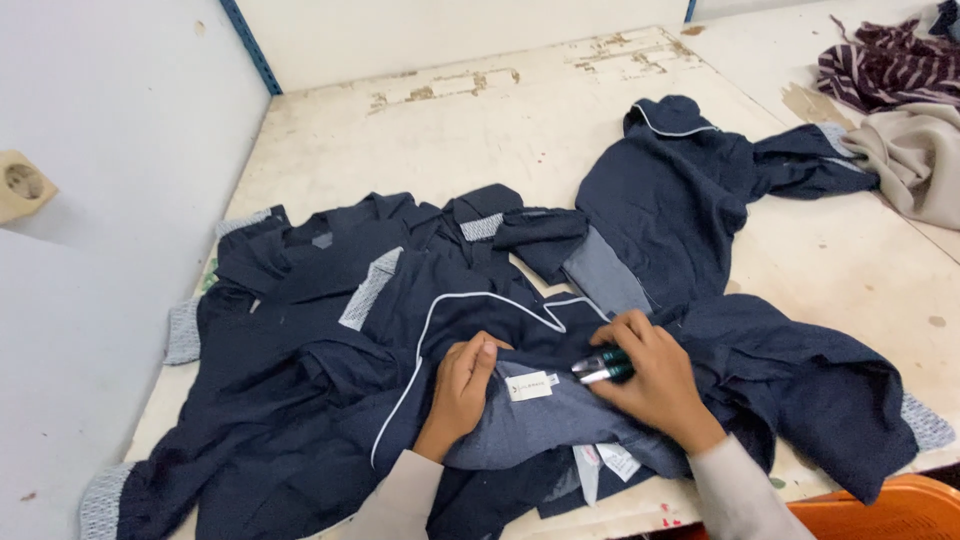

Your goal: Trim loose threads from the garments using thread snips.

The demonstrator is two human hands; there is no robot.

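1. The table (pixel 480 130) is pale and worn, with scuffed patches near its far edge; a white wall with a socket (pixel 22 183) stands along its left side.
2. Navy garments (pixel 300 330) with white piping lie heaped across the near half of the table, reaching from the left edge to the right front corner. A second navy piece (pixel 680 190) lies behind them to the right, its sleeve stretched toward the far right.
3. A beige cloth (pixel 915 160) and a striped cloth (pixel 885 65) lie at the far right corner, well apart from the hands.
4. An orange bin (pixel 880 515) shows below the table's front edge at the right.
5. The left hand (pixel 462 385) lies on the nearest garment, fingers curled and pressing the cloth flat just left of the label; it pins the fabric rather than closing round it.
6. The right hand (pixel 650 375) is closed around snips (pixel 603 365) with a green grip, their metal tips pointing left toward the label.
7. The label (pixel 529 385), small and white, sits on the grey inner lining between the two hands, just off the snips' tips. Whether the tips touch it cannot be told.
8. More white tags (pixel 605 465) hang at the garment's front edge below the right hand.
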